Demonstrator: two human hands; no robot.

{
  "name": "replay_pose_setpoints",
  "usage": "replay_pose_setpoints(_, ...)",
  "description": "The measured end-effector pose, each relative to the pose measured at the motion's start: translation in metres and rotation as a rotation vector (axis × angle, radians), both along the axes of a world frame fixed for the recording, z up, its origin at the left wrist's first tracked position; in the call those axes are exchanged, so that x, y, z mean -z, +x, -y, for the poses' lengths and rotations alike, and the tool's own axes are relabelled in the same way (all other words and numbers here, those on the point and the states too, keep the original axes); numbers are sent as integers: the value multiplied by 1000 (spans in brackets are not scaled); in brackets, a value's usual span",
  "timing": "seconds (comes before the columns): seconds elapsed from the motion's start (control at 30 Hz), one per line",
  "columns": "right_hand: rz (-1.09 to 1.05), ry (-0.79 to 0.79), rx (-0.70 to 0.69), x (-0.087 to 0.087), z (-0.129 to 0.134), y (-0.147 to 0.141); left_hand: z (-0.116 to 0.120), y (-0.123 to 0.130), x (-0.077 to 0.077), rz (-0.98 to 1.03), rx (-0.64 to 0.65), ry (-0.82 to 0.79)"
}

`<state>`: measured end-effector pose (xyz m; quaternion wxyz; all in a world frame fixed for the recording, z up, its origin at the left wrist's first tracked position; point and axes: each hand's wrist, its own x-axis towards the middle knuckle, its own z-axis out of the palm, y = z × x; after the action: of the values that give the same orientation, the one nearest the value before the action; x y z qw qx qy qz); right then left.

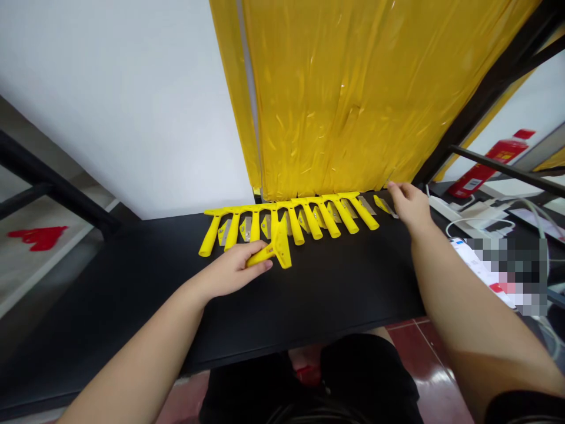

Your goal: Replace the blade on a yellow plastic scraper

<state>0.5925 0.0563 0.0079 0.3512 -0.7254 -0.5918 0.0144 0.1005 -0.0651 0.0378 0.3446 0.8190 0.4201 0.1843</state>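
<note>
My left hand is closed round the handle of a yellow scraper, its wide head pointing right, above the black tabletop. Behind it, several yellow scraper handles lie side by side in a row along the back of the table. Small yellow pieces with metal blades lie between them. At the row's right end, a separate yellow and metal piece lies beside my right hand. That hand's fingers are bent and close together at the back edge; whatever they pinch is too small to make out.
To the right are a red bottle, a white power strip with cables and a phone. Yellow plastic film hangs behind the table. Black frame bars stand on both sides. A red object lies on the left shelf.
</note>
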Motion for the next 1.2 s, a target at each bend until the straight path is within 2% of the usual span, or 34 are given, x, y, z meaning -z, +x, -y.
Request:
replay_pose_setpoints(0.07, 144, -95, 82, 10, -14, 26, 1, 2, -1, -109, 30, 75)
replay_pose_setpoints(0.13, 242, -199, 50, 20, -23, 37, -1, 5, 1, -148, 71, 78)
replay_pose_setpoints(0.3, 352, -274, -33, 38, -37, 34, -3, 12, 7, -175, 145, 51)
replay_pose_setpoints(0.47, 394, -313, -3, 41, -44, 33, -3, 13, 7, -230, 167, 36)
replay_pose_setpoints(0.6, 428, -326, 15, 42, -34, 34, -4, 13, 8, -248, 145, 36)
replay_pose_setpoints(0.73, 504, -299, -10, 47, 0, 34, -5, 13, 10, -267, 136, 45)
replay_pose_setpoints(0.83, 549, -224, -59, 53, 42, 33, -6, 13, 10, -287, 127, 44)
replay_pose_setpoints(1.0, 543, -52, -239, 63, 116, 26, -6, 13, 8, -293, 145, 50)
replay_pose_setpoints(1.1, 504, 34, -291, 65, 150, 15, -5, 14, 6, -309, 147, 36)
replay_pose_setpoints(1.2, 453, 69, -347, 61, 171, -7, -4, 15, 5, -319, 151, 35)
